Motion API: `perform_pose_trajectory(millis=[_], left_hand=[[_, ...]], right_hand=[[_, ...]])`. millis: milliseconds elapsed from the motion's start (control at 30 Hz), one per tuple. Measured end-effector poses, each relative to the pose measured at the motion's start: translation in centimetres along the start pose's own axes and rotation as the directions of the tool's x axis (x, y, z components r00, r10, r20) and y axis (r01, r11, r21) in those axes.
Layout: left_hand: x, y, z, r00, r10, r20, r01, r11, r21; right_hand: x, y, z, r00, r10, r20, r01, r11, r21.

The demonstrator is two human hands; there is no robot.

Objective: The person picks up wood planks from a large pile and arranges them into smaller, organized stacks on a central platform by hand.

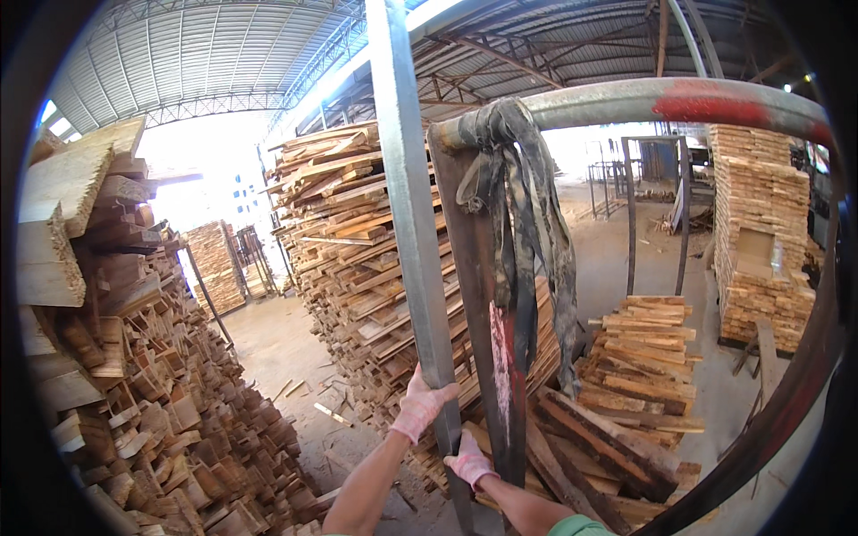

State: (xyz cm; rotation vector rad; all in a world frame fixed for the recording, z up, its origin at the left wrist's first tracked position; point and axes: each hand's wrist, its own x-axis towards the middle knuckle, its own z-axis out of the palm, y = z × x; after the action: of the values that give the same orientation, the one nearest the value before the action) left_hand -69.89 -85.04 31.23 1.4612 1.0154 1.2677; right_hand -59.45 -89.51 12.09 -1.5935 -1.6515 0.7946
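Tall stacks of sawn boards (357, 268) line both sides of a dusty concrete floor (277, 348) under a metal roof. A rusty steel frame (474, 295), draped with a grey strap (527, 205), stands before the middle stack. Beside it rises a grey metal post (416, 223). The gloved left hand (420, 402) wraps around this post low down; the gloved right hand (468, 460) grips the frame's lower edge.
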Motion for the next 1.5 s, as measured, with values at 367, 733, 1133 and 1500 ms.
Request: perform_pose_trajectory(millis=[367,733,1133,1500], left_hand=[[2.0,-2.2,1.5,0.995,0.008,0.098,-0.006,1.000,-0.016],[-1.8,-0.9,2.2,0.995,0.073,0.068,-0.069,0.996,-0.047],[-8.9,0.8,2.7,0.995,0.022,-0.094,-0.027,0.998,-0.055],[-15.7,7.3,6.5,0.981,0.100,-0.167,-0.083,0.991,0.105]], right_hand=[[1.1,1.8,0.2,0.993,0.101,0.066,-0.106,0.991,0.083],[1.7,7.1,3.2,0.998,-0.031,0.059,0.025,0.996,0.089],[-4.3,3.5,1.3,0.969,-0.095,0.227,0.070,0.991,0.116],[-11.7,4.3,-1.7,0.914,-0.279,0.294,0.230,0.954,0.191]])
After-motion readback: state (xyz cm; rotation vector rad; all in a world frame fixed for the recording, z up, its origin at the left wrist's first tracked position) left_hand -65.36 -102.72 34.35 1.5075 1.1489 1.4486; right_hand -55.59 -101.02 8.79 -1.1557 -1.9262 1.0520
